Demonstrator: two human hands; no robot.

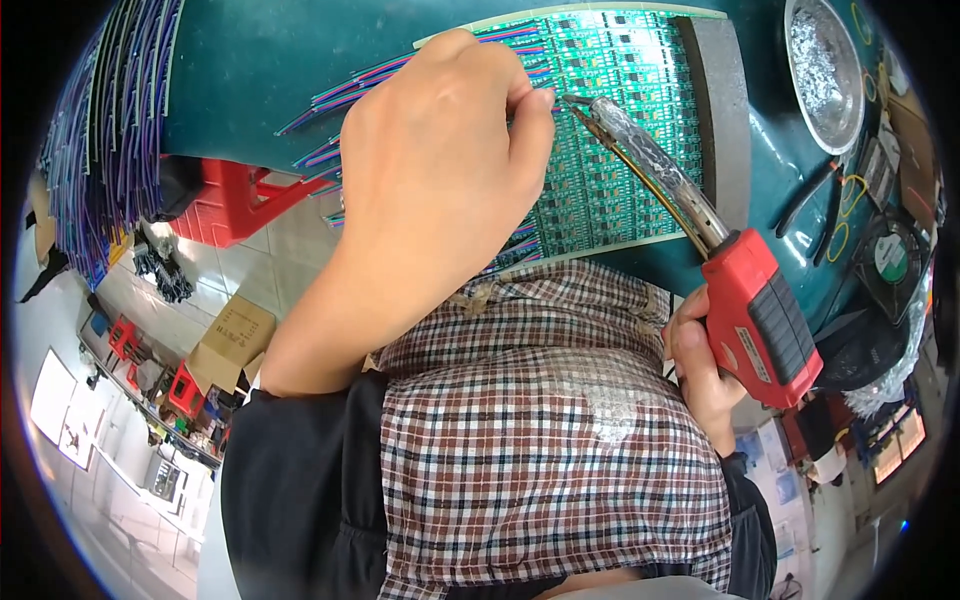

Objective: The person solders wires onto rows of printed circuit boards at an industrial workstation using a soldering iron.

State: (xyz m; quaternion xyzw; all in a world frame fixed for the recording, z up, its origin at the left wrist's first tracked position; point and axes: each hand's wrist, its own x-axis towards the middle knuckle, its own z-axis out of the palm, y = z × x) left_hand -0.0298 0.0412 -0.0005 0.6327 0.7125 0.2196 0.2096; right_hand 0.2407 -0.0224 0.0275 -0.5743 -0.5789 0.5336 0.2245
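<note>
Head view: right hand (pixel 700 365) grips soldering iron (pixel 700 215) above circuit panel (pixel 610 150)

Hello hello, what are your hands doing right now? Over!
Left hand pinching coloured wires at the green circuit board panel. Right hand gripping the red soldering gun, tip at the board. Nothing blocking.

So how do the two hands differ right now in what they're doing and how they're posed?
The left hand reaches far forward over the green circuit-board panel, fingers pinched at the coloured wires; the right hand stays close to the body. The left shows its back with a light fingertip pinch; the right wraps in a full fist round the red soldering gun. Both serve the same spot, where the gun's tip meets the pinch.
</note>
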